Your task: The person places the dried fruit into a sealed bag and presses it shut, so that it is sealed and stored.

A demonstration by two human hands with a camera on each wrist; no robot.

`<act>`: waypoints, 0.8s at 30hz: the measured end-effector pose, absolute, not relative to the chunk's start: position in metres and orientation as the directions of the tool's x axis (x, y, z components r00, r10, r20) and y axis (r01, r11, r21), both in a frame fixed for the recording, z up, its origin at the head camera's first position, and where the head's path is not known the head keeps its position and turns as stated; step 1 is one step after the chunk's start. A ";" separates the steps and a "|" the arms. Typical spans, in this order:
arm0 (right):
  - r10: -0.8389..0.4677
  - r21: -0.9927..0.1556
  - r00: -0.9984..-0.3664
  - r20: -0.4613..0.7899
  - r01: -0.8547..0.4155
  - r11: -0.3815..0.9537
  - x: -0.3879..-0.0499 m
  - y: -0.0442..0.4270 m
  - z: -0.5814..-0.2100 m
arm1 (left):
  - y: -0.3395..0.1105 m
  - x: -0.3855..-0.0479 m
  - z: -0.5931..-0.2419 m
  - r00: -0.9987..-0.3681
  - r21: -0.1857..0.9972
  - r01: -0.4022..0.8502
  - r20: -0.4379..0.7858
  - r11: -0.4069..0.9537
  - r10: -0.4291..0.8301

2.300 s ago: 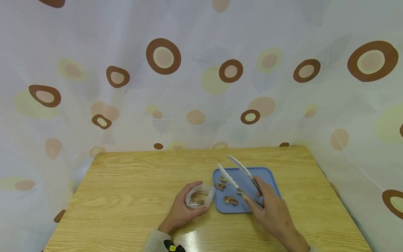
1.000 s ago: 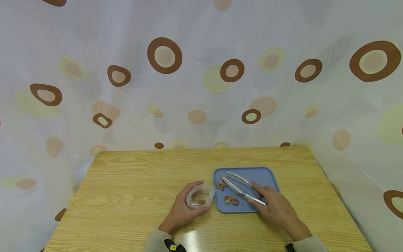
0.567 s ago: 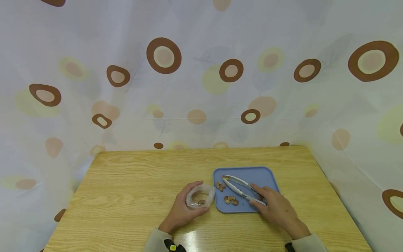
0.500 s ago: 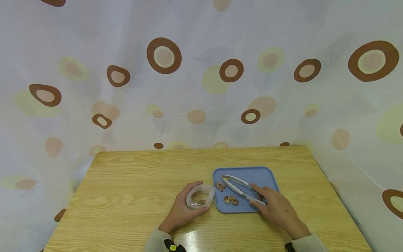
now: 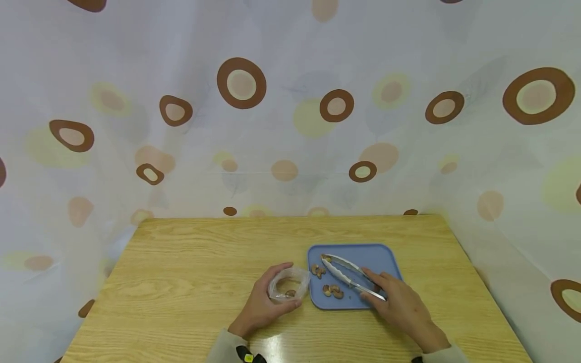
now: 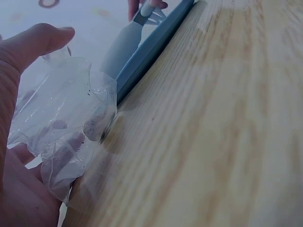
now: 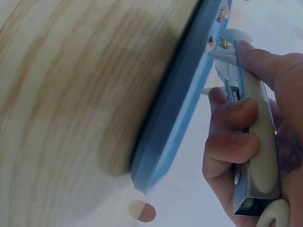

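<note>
Left hand [image 5: 265, 305]: its fingers and thumb are curling around the clear bag.
Clear bag [image 5: 303, 287]: it is gaping upward just beside the tray's left edge, a brown piece [image 5: 290, 293] lying inside.
Right hand [image 5: 401, 305]: its fingers and thumb are grasping the tongs over the tray's near right corner.
Tongs [image 5: 336, 273]: their tips are reaching a brown lump [image 5: 326, 257] by the tray's far left corner; whether they are pinching it, I cannot tell.
Tray [image 5: 381, 257]: it is lying toward the desk's [image 5: 204, 267] right edge, brown clusters [image 5: 333, 291] resting along its left and near edges.
</note>
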State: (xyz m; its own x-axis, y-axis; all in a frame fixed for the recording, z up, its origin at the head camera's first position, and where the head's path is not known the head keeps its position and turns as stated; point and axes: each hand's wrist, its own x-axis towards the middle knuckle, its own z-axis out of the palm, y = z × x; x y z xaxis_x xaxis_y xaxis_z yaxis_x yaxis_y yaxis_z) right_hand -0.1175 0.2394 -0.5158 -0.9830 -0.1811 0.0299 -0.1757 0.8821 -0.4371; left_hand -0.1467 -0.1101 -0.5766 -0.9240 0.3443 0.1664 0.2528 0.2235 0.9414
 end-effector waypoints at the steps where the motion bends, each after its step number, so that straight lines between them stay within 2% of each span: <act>1: -0.177 -0.443 -0.984 0.035 -0.174 0.879 -0.116 0.239 -0.515 | -0.110 -0.147 -0.577 -0.924 0.941 0.254 0.168 0.222 0.345; 12: -0.209 -0.486 -0.965 0.160 -0.261 0.834 -0.108 0.234 -0.502 | -0.110 -0.148 -0.579 -0.922 0.947 0.241 0.157 0.210 0.354; 24: -0.228 -0.574 -0.959 0.167 -0.282 0.769 -0.093 0.217 -0.482 | -0.111 -0.148 -0.581 -0.925 0.955 0.228 0.152 0.188 0.349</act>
